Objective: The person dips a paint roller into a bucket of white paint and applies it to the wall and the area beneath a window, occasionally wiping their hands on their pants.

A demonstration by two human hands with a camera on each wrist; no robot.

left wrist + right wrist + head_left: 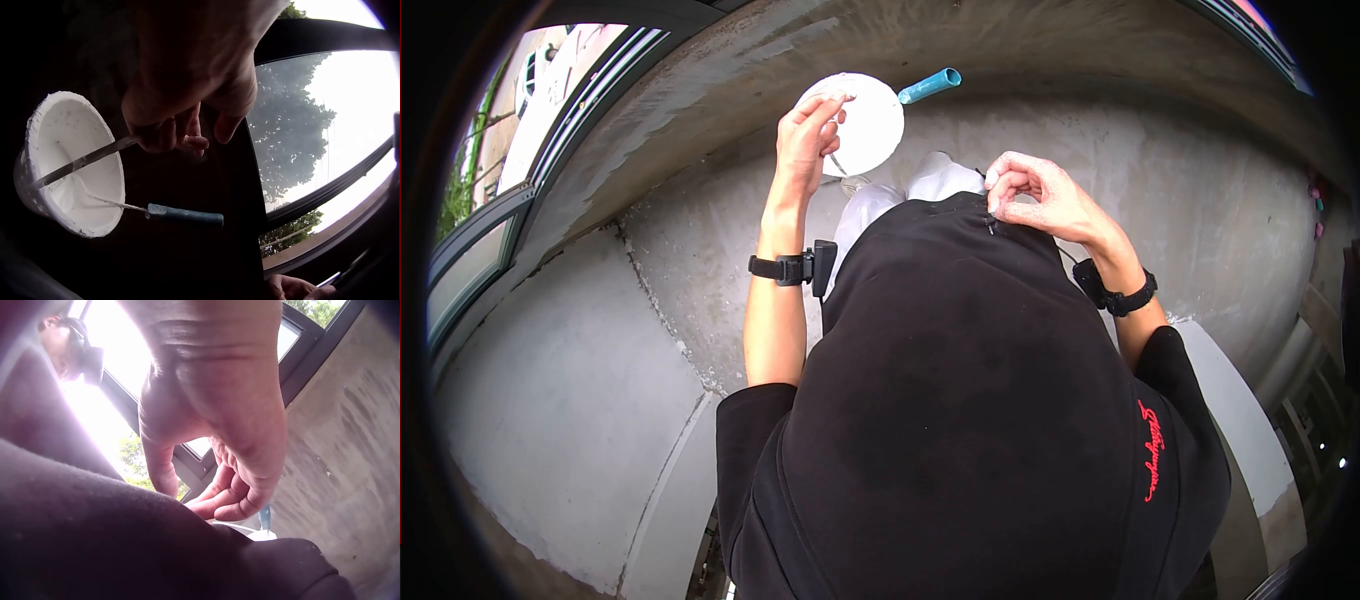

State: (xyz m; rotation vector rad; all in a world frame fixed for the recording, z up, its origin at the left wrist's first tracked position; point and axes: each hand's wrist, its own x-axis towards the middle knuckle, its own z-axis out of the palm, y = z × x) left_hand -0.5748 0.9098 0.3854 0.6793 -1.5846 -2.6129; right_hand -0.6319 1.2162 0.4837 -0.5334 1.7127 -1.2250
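My left hand (808, 140) is raised over a round white bucket (870, 140). Its curled fingers hold a flat grey strip (87, 157) that runs down to the bucket's rim. White paste coats the inside of the bucket. A teal handle (930, 86) with a thin metal stem (112, 201) juts out over the rim; its far end is hidden in the white. My right hand (1040, 195) hangs loosely curled at the lower edge of the black shirt (960, 380), thumb apart from the fingers. White residue marks its fingers. In the right wrist view the cloth partly hides its fingertips.
A grey concrete wall (1020, 50) curves behind the bucket, above a grey concrete floor (1180, 200). At the left stands a dark-framed window (510, 215). The person's legs in pale trousers (865, 215) are close to the bucket.
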